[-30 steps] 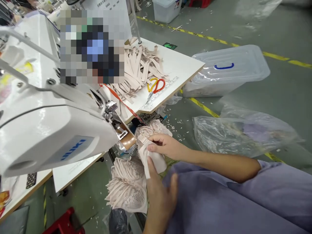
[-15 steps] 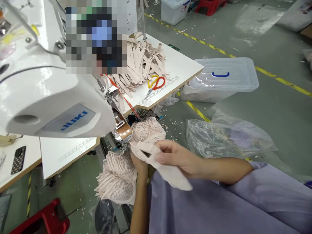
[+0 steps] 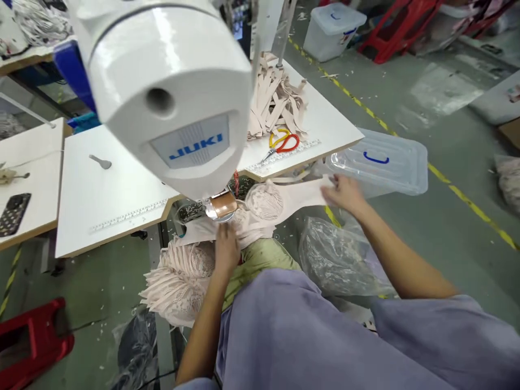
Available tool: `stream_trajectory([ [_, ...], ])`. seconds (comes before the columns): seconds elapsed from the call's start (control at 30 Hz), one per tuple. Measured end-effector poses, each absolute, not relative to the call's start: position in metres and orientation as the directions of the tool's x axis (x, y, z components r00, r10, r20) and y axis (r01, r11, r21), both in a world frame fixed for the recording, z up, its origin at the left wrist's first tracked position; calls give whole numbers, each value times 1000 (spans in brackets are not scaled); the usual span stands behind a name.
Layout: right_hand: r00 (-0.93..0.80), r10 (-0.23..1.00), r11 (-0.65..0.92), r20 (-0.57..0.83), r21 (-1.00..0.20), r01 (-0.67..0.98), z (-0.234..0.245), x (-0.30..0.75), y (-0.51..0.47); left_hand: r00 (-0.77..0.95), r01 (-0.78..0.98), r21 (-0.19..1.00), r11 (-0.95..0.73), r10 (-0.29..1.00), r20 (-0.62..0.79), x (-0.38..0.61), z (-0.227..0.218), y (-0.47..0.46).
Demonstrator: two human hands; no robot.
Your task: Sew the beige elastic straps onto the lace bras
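Note:
A pale pink bra (image 3: 300,196) with lace cups is spread sideways below the head of a white JUKI sewing machine (image 3: 170,92). My right hand (image 3: 345,195) pinches the end of its right wing, holding that side out straight. My left hand (image 3: 227,246) is closed on the lower edge near the other cup, just under the machine's copper-coloured plate (image 3: 223,205); its fingertips are partly hidden by fabric. A stack of similar lace bras (image 3: 179,281) hangs by my left forearm.
On the white table lie beige fabric strips (image 3: 276,103) and red-and-yellow scissors (image 3: 284,142). A lidded plastic box (image 3: 382,162) stands on the floor at right, near a clear plastic bag (image 3: 337,254). A red stool (image 3: 36,341) is at lower left, a phone (image 3: 15,214) at far left.
My right hand has moved right and away from my left, and the bra, folded before, is now stretched out between them. The view has shifted left.

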State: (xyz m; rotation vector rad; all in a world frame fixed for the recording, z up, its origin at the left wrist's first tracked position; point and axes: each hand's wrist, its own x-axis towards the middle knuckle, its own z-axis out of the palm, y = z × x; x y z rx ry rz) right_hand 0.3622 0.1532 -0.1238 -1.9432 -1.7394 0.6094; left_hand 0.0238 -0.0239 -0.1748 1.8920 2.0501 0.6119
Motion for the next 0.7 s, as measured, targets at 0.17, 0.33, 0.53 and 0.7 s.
stream_trajectory([
  [0.17, -477, 878, 386, -31, -542, 747, -169, 258, 137, -57, 903, 424, 73, 997, -51, 42, -199, -31],
  [0.33, -688, 718, 556, -100, -513, 654, -189, 156, 116, -98, 910, 389, 143, 986, -132, 40, -195, -44],
  [0.53, -710, 691, 579, -137, -484, 657, -210, 171, 62, -442, 831, 316, 458, 888, -126, -6, -164, -142],
  [0.7, -593, 795, 438, -132, -551, 710, -203, 166, 54, -782, 605, 116, 788, 615, -98, -62, -149, -227],
])
